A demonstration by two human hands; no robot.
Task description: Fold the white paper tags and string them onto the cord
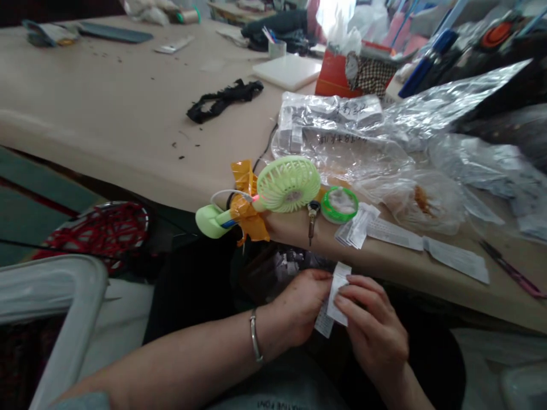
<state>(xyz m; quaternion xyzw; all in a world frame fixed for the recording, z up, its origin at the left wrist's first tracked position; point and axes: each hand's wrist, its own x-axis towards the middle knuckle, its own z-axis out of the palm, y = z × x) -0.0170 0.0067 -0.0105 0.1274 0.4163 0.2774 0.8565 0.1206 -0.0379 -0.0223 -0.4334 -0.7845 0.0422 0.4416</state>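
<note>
Low in front of the table edge, my left hand [301,304] and my right hand [371,319] are together over my lap. Both are closed on a small stack of white printed labels [339,293], with one lower strip sticking out beneath. The fingers of the right hand press on the front of the stack; those of the left are partly hidden behind it. On the table just above lie more white labels [358,225], fanned in a loose pile. Longer label strips [455,259] stretch from it to the right.
A green clip fan [288,183] is fixed to the edge with brown tape [255,226]. Nearby are a screwdriver-like tool [313,219] and a round green tub [339,204]. Scissors [510,267] lie right, plastic bags [342,136] behind. A red basket [102,230] stands lower left.
</note>
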